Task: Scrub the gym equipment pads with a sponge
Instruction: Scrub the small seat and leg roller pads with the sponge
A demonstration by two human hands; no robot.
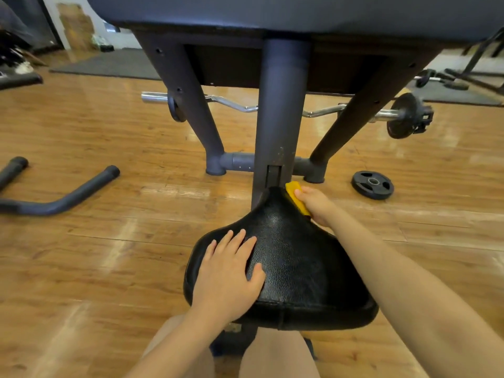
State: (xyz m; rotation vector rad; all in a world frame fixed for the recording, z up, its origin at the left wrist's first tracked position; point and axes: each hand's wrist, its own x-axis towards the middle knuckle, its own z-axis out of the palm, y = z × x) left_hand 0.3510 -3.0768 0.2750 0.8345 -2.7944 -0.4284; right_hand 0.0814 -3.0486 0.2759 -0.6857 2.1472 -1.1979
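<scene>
A black textured seat pad (297, 257) sits low in the middle of the view, narrowing toward the machine's central post. My left hand (231, 271) lies flat on the pad's left half, fingers straight and spread. My right hand (316, 204) grips a yellow sponge (296, 196) against the pad's narrow far right edge, close to the post. A larger dark arm pad (300, 12) spans the top of the view above the frame.
The grey central post (281, 124) and two slanted legs stand behind the seat. A curl bar with plates (403, 115) lies on the wooden floor beyond. A loose weight plate (372, 184) lies at right, curved handles (62, 197) at left.
</scene>
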